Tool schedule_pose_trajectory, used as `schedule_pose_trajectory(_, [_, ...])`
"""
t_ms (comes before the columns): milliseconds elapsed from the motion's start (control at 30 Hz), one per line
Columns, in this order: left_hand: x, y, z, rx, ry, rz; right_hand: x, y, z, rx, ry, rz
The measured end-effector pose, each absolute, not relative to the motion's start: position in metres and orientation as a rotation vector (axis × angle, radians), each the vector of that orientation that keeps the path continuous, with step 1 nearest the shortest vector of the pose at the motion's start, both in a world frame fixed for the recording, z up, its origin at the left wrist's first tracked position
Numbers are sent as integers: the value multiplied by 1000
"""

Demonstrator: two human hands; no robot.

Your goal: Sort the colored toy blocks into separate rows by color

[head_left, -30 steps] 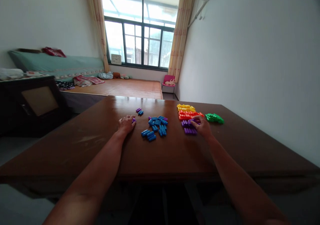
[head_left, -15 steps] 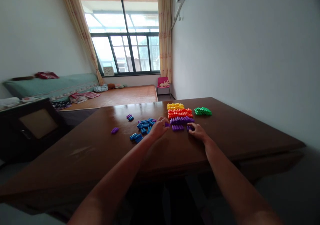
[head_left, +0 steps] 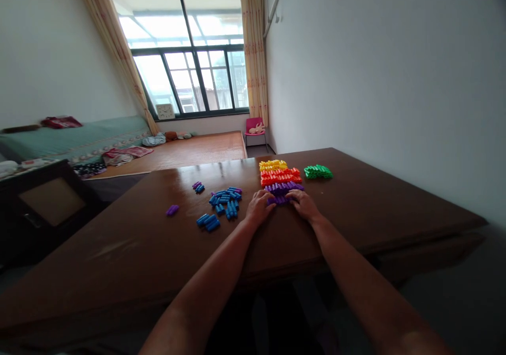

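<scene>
A front row of purple plastic blocks (head_left: 281,200) lies on the brown table, close in front of a longer purple row (head_left: 284,187). My left hand (head_left: 259,207) has its fingers curled against the left end of the front row. At the right end, my right hand (head_left: 302,204) holds the row with bent fingers, so both ends are partly hidden. Behind the purple rows are stacked orange-red blocks (head_left: 280,177) and yellow blocks (head_left: 272,165). To the left of my left hand, blue blocks (head_left: 231,209) lie in a loose pile with a few purple ones.
Green blocks (head_left: 318,172) form a separate group at the right. Further left are a loose purple block (head_left: 172,210), a small blue and purple cluster (head_left: 198,187) and more blue blocks (head_left: 208,222). The table (head_left: 158,260) meets the white wall on the right; a bed stands beyond it.
My left hand has moved right, bringing a purple block to the front row's left end. My right hand has shifted slightly left against the other end. The view has shifted slightly.
</scene>
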State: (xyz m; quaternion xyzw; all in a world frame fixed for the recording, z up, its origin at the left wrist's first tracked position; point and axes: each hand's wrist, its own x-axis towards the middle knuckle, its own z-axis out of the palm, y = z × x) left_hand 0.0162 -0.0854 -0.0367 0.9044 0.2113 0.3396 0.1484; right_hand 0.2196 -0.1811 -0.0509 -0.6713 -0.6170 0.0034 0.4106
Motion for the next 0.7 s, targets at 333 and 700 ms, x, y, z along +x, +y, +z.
schedule_pose_trajectory(333, [12,-94,-41,2573,646,980,229,-185,-60,-1757,-1427,-22])
schedule_pose_trajectory(700, [-61,-53,22,2544,1091,1178,241,-194,-63,-1834,-1220,62])
